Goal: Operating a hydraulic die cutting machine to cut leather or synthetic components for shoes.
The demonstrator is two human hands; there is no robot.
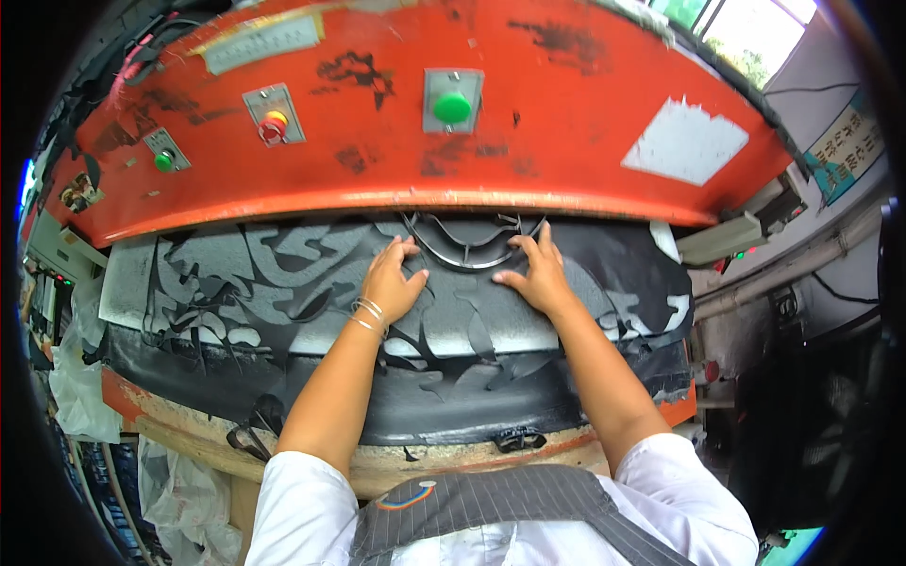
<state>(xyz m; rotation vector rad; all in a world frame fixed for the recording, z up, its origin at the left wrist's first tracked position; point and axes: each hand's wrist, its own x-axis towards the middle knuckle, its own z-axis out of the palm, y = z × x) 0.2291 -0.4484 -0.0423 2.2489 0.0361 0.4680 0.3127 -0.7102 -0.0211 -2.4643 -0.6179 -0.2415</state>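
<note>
A curved steel cutting die (464, 264) lies on a dark sheet (444, 307), its far part reaching under the edge of an orange press beam. At the die's left end is my left hand (391, 281), fingertips against the metal and thumb resting apart on the sheet. My right hand (540, 274) has its fingers bent over the right end of the die, its thumb pointing inward. Both hands steady the die from its two sides. Curved cut-outs and loose strips mark the sheet around it, mostly to the left.
The orange press beam (377, 141) spans the far side, low over the sheet. It carries a large green button (452, 108), a red knob (273, 126) and a small green button (165, 161). Black scraps (521, 440) hang at the near edge. Plastic bags (85, 377) are at left.
</note>
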